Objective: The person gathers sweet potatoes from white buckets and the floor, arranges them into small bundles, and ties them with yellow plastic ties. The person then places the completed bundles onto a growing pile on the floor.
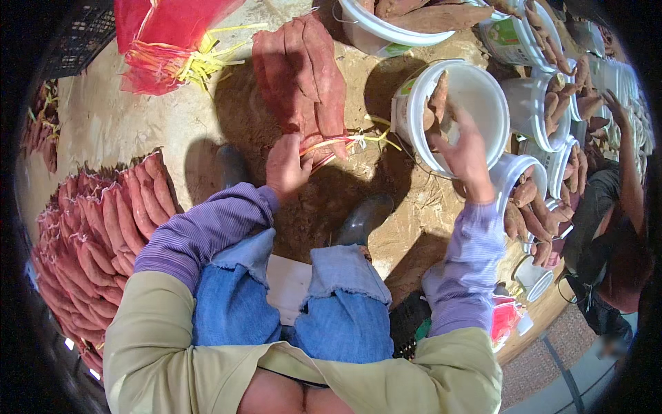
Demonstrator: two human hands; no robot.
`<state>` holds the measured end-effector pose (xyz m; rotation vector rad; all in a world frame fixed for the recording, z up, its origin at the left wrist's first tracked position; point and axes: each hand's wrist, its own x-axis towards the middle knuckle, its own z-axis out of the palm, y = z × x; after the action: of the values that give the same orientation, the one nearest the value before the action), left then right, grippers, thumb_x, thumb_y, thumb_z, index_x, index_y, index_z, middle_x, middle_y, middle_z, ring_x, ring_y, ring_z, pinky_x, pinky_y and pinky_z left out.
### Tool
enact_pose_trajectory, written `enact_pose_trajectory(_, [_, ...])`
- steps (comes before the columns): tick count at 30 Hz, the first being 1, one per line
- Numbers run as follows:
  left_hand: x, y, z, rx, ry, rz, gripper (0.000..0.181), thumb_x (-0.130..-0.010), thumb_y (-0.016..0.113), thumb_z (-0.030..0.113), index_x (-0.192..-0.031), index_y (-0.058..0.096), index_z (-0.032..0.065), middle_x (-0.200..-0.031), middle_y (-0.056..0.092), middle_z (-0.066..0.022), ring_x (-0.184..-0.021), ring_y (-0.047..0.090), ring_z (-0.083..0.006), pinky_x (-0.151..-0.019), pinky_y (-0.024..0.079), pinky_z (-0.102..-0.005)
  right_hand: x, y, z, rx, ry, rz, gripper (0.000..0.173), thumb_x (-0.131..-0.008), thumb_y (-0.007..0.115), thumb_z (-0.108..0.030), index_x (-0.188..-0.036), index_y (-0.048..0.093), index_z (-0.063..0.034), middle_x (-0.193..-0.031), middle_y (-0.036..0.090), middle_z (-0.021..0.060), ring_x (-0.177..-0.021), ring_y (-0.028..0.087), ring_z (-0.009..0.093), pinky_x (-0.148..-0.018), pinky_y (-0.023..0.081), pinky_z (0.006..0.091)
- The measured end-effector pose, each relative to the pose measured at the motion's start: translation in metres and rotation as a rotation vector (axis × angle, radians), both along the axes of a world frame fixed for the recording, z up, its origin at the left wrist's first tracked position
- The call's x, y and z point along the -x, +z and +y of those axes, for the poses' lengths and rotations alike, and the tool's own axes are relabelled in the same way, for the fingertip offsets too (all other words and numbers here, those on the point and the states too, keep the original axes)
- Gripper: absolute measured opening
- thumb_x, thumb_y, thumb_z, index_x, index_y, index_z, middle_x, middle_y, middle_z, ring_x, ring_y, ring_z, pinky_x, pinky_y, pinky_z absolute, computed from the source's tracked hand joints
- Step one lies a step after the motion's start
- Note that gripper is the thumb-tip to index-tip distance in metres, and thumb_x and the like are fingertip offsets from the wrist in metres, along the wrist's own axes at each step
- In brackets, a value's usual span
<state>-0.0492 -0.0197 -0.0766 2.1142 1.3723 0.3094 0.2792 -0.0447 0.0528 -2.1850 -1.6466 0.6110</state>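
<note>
My left hand [287, 168] holds the mouth of a red mesh bag [284, 77], which lies on the dirty floor with long sweet potatoes inside. A yellow and white drawstring [364, 138] trails from that mouth to the right. My right hand [465, 152] reaches into a tilted white plastic bucket [499, 111], its fingers spread near the sweet potatoes [439, 98] at the bucket's left side. Whether its fingertips touch one cannot be told.
Filled red mesh bags [98, 238] are piled at the left. Flat red mesh bags [170, 46] with yellow strings lie at the upper left, near a black crate [80, 36]. Several buckets of sweet potatoes [538, 212] line the right side, beside another person [605, 233].
</note>
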Motion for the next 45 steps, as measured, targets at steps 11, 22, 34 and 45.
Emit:
enact_pose_trajectory(11, [0.003, -0.002, 0.009, 0.183, 0.056, -0.232, 0.026, -0.082, 0.051, 0.001, -0.108, 0.051, 0.0032, -0.101, 0.057, -0.0215, -0.096, 0.055, -0.0424, -0.081, 0.047, -0.0421, -0.049, 0.011, -0.014, -0.334, -0.514, 0.977, 0.05, -0.093, 0.057, -0.027, -0.134, 0.041, -0.0013, -0.124, 0.053, 0.0113, -0.111, 0.052, 0.021, -0.1, 0.038, 0.0341])
enact_pose_trajectory(22, [-0.006, 0.023, 0.011, 0.183, 0.025, -0.264, 0.023, -0.086, 0.054, 0.009, -0.108, 0.05, 0.0054, -0.102, 0.06, -0.0213, -0.096, 0.059, -0.0399, -0.077, 0.049, -0.0419, 0.064, 0.072, -0.086, 0.439, -0.595, 1.357, 0.072, -0.076, 0.068, -0.029, -0.133, 0.039, 0.0052, -0.104, 0.06, 0.0174, -0.082, 0.063, 0.026, -0.072, 0.052, 0.0316])
enact_pose_trajectory(34, [-0.003, 0.031, 0.01, 0.252, -0.035, -0.212, 0.017, -0.089, 0.056, 0.012, -0.103, 0.048, 0.0067, -0.086, 0.06, -0.0238, -0.085, 0.059, -0.0444, -0.064, 0.047, -0.0463, 0.136, -0.044, -0.041, 0.651, -0.247, 1.337, 0.071, -0.079, 0.073, -0.031, -0.133, 0.041, 0.0018, -0.123, 0.054, 0.0106, -0.111, 0.051, 0.018, -0.098, 0.039, 0.0297])
enact_pose_trajectory(45, [0.007, 0.02, 0.001, 0.232, -0.091, -0.224, 0.014, -0.091, 0.051, 0.02, -0.099, 0.047, 0.0097, -0.089, 0.06, -0.0195, -0.083, 0.06, -0.0421, -0.065, 0.048, -0.0477, 0.171, -0.102, -0.034, 0.227, -0.039, 0.583, 0.085, -0.067, 0.077, -0.025, -0.135, 0.033, 0.0009, -0.116, 0.057, 0.027, -0.111, 0.058, 0.036, -0.09, 0.049, 0.0385])
